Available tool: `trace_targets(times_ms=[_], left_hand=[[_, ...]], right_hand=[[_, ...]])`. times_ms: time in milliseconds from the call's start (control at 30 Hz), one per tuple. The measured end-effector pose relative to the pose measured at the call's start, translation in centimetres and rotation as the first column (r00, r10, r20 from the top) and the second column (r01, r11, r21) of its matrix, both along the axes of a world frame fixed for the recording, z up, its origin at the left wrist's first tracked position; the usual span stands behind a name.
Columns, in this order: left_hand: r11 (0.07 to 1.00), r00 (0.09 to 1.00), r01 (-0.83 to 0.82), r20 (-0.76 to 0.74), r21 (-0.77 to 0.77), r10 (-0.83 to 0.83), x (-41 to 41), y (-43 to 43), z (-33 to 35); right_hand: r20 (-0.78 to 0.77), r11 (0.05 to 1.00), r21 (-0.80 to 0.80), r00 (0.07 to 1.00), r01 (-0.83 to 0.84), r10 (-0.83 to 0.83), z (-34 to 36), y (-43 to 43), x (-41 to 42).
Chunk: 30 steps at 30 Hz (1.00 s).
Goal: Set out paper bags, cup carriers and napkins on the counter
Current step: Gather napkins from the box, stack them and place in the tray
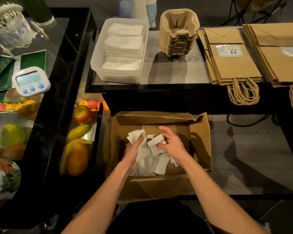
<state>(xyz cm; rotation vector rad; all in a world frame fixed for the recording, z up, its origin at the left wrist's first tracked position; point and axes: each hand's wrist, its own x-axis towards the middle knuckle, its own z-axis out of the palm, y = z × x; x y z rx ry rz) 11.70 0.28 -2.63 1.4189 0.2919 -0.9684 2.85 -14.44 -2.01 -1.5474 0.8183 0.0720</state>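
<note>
Left hand (133,150): down in the box, thumb on top and fingers beneath a small bunch of napkins, clamped on them.
Right hand (172,145): beside the left, thumb and fingertips pinched on one folded napkin, the other fingers spread loosely.
Open brown cardboard box (200,144): one, on the low surface in front of the person, flaps out.
Loose white paper napkins (156,164): a jumbled heap on the box floor. They overlap too much for a true count, but a dozen or so show.
Grey wood-grain counter (174,71): the raised shelf beyond the box, which carries all three kinds of supply.
Flat brown paper bags with twine handles (232,66): two fanned piles at the right, the second (281,65) cut by the frame edge. Several bags in each, about four edges showing in the nearer pile.
Clear rectangular plastic tub (98,65): one, at the counter's left.
Stacked white napkins in the tub (123,42): three piles in a row, the middle one the tallest.
Nested beige pulp cup carriers (178,41): one stack, between tub and bags, roughly ten deep. The exact number is unclear.
Done, as I judge it: bags and carriers are set out, and the tub is partly filled.
Left to do, as I judge it: gather the rest of the box's napkins, square them up and add them to the tub.
</note>
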Motion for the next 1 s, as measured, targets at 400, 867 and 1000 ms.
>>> trace_targets(times_ms=[400,867,1000], left_hand=[[0.997,0.998,0.049,0.034,0.054,-0.051,-0.1,-0.2,0.0],[0.993,0.985,-0.116,-0.121,0.03,0.119,-0.4,-0.4,0.1],[0.989,0.985,-0.134,-0.102,0.061,0.139,0.0,-0.4,-0.1]], right_hand=[[-0.07,0.998,-0.024,0.996,-0.065,0.063,-0.5,0.1,-0.3],[-0.17,0.975,0.021,0.96,-0.222,0.222,-0.8,-1.1,-2.3],[-0.201,0.991,0.018,0.97,-0.135,0.136,-1.4,-1.4,-2.6]])
